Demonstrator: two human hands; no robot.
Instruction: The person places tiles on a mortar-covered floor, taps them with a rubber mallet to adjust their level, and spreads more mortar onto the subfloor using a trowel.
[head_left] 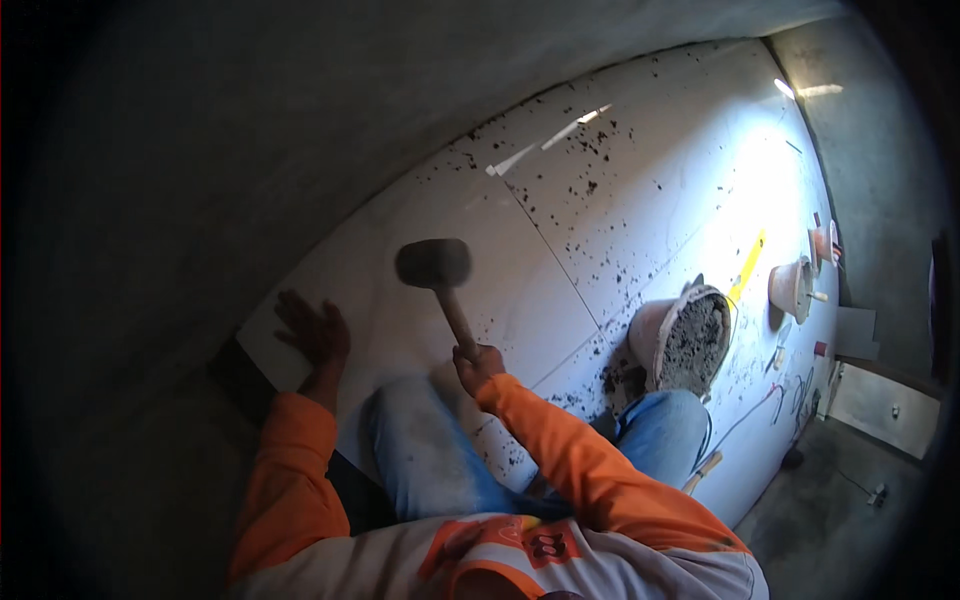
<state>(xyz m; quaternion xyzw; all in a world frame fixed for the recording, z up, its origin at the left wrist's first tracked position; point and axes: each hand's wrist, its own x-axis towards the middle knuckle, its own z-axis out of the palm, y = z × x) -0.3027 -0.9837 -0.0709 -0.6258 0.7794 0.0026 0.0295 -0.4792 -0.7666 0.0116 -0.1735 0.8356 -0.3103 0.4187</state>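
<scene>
My right hand (pixel 479 370) is closed round the wooden handle of a rubber mallet (pixel 433 263), whose dark head is held over a large white floor tile (pixel 400 330). The head looks slightly blurred. My left hand (pixel 314 328) lies flat with fingers spread on the same tile, near its left edge by the wall. A thin dark joint (pixel 550 240) separates this tile from the one beyond it. My knees in blue jeans rest at the tile's near side.
A bucket of grey mortar (pixel 695 340) stands close by my right knee. Beyond it are a yellow level (pixel 747 268), another bucket (pixel 790 288) and a trowel (pixel 782 345). Dark crumbs (pixel 592 187) are scattered over the tiles. A grey wall (pixel 250 160) runs along the left.
</scene>
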